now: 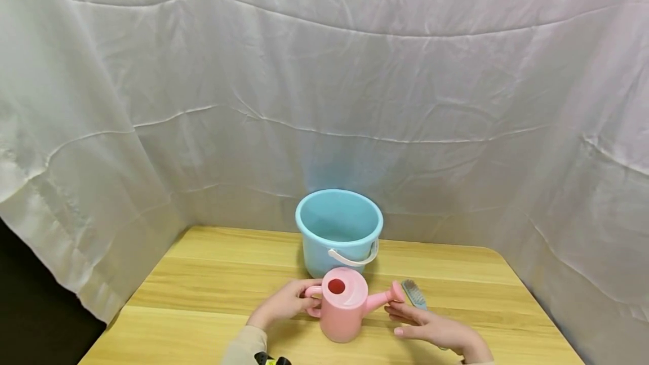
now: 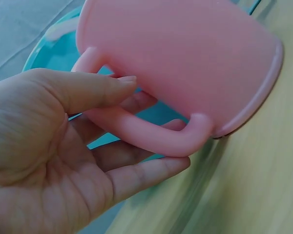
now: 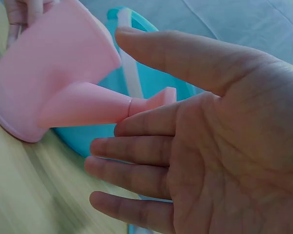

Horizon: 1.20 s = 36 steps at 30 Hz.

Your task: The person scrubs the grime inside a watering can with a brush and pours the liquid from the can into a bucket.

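Observation:
A pink watering can stands upright on the wooden table, its spout toward the right. My left hand holds the can's handle; in the left wrist view the thumb lies over the handle and the fingers pass behind it. Beside the spout is my right hand, its fingers extended and palm showing in the right wrist view. The index finger overlaps the underside of the spout near its flared head.
Right behind the can stands a light blue bucket with a white handle hanging at its front. A blue brush lies on the table behind the right hand, partly hidden. Grey cloth hangs around the table's back and sides.

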Each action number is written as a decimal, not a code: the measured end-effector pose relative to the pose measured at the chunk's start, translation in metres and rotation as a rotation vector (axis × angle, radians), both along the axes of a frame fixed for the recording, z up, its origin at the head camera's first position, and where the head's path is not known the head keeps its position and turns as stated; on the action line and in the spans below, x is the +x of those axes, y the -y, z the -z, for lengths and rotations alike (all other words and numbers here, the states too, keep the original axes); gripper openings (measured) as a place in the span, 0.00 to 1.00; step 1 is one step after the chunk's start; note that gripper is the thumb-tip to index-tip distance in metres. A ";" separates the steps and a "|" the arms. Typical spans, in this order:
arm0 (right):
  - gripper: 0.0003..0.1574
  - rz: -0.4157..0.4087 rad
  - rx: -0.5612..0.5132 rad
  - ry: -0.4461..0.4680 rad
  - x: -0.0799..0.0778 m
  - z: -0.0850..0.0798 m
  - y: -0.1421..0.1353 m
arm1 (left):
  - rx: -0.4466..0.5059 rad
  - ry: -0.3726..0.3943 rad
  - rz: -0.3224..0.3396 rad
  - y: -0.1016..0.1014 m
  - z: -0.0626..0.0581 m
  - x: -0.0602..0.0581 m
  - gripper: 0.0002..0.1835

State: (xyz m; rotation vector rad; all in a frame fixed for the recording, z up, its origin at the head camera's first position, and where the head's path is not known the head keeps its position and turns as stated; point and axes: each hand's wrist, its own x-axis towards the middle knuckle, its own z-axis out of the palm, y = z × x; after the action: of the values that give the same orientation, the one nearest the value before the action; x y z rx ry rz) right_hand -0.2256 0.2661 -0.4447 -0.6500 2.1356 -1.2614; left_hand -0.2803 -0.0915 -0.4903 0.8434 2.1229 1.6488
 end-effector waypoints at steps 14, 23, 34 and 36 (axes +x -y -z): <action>0.39 0.042 -0.033 0.032 0.004 -0.001 -0.041 | 0.005 -0.040 -0.088 -0.046 0.007 0.010 0.25; 0.39 0.056 -0.048 0.039 0.006 -0.001 -0.051 | 0.073 0.011 -0.095 -0.060 0.009 0.015 0.25; 0.35 0.120 -0.067 -0.023 0.006 -0.001 -0.065 | 0.020 -0.060 -0.116 -0.054 0.003 0.012 0.21; 0.36 0.180 -0.070 -0.052 0.006 -0.002 -0.070 | 0.025 -0.060 -0.114 -0.053 0.002 0.012 0.20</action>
State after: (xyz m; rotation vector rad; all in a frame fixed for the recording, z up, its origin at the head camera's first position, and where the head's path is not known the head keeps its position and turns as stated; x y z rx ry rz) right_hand -0.2193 0.3361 -0.4432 -0.5342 2.2419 -1.4348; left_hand -0.2687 -0.0390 -0.4926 0.8021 2.2332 1.7304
